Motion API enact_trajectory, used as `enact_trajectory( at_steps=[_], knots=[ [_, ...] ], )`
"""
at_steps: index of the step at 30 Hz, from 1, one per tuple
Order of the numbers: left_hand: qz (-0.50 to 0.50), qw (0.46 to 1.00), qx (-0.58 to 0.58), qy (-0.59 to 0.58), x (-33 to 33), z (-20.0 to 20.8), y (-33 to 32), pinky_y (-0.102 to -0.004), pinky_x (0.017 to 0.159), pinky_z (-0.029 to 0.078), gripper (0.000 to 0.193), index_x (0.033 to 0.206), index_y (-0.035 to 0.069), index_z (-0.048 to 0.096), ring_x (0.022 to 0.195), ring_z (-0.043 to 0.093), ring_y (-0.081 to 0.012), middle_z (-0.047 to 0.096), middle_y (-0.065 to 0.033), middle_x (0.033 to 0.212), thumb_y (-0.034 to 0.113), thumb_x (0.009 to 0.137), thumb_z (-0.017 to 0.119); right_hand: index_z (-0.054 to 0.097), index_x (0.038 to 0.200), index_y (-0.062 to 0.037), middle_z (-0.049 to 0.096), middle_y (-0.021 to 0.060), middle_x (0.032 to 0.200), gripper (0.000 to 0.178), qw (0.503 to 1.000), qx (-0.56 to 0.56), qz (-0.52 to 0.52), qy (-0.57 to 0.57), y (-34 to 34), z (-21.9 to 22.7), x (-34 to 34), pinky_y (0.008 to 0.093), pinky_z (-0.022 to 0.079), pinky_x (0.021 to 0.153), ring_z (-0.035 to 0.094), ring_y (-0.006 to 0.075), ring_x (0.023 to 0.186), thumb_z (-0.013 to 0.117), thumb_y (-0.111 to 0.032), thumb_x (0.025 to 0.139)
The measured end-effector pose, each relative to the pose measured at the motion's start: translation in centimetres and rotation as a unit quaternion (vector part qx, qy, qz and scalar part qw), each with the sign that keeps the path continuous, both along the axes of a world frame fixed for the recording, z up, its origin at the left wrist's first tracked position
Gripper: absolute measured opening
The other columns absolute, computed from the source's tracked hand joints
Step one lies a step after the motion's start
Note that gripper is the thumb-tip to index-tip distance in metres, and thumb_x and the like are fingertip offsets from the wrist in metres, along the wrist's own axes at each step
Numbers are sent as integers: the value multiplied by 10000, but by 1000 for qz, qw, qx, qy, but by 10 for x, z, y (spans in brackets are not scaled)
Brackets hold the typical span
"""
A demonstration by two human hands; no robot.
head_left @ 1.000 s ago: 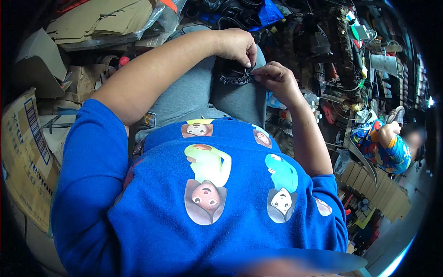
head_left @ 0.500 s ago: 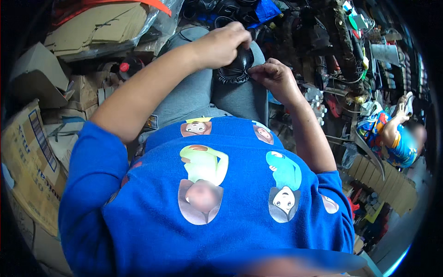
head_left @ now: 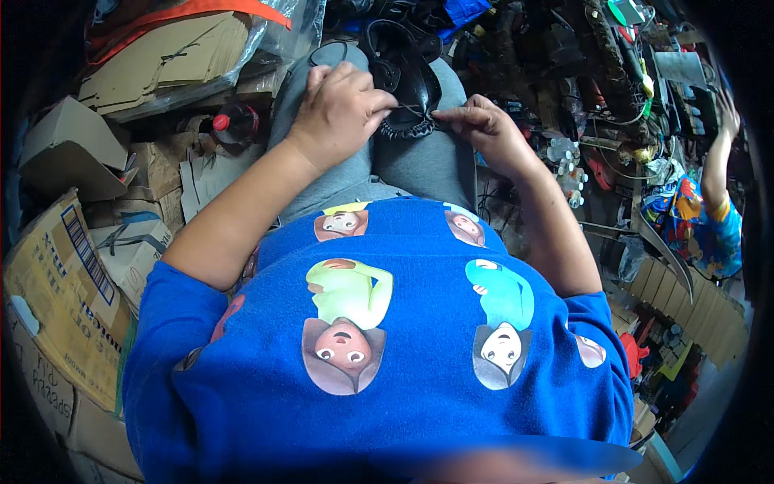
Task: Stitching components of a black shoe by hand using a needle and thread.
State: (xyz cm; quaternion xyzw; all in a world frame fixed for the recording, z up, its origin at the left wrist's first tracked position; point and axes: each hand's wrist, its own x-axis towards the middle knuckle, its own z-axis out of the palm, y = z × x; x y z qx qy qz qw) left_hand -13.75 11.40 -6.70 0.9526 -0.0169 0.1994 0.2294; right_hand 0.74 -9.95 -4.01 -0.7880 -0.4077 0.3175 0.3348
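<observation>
A black leather shoe (head_left: 413, 81) rests across my grey-trousered thighs, its toe pointing toward me. Gathered stitches or pleats run along the toe's near edge. My left hand (head_left: 337, 105) is closed just left of the shoe, thumb and forefinger pinching a dark thread (head_left: 409, 106) that spans the toe. My right hand (head_left: 484, 129) pinches at the toe's right edge; whatever sits between its fingertips is too small to make out. A dark cord loops above my left hand on the thigh.
Cardboard boxes (head_left: 72, 149) and flat cardboard sheets (head_left: 173, 64) stand at the left, with a red-capped bottle (head_left: 235, 123) beside my left thigh. Tools and clutter fill the right side. Another person in a bright patterned shirt (head_left: 705, 226) is at the far right, one arm raised.
My left hand has come down and left from above the shoe, uncovering its opening. My right hand stays by the toe edge. The other person's arm has moved up.
</observation>
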Motion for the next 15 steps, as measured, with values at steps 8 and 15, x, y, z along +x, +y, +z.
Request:
enact_trajectory(
  at_steps=[8,15],
  knots=[
    [-35,997,-54,51,9,-6,4,-377,840,322,193,880,276,736,909,515,-176,545,24,810,154,739,687,705,1026,-121,465,-14,835,289,998,-30,43,23,10,-1,18,225,418,744,497,95,799,549,48,852],
    [-34,996,-53,62,10,-6,6,-376,848,315,201,889,283,736,906,516,-176,546,24,819,151,748,679,701,1023,-100,467,-21,845,300,997,-21,51,47,9,-3,22,211,403,730,483,88,807,543,67,830]
  ],
)
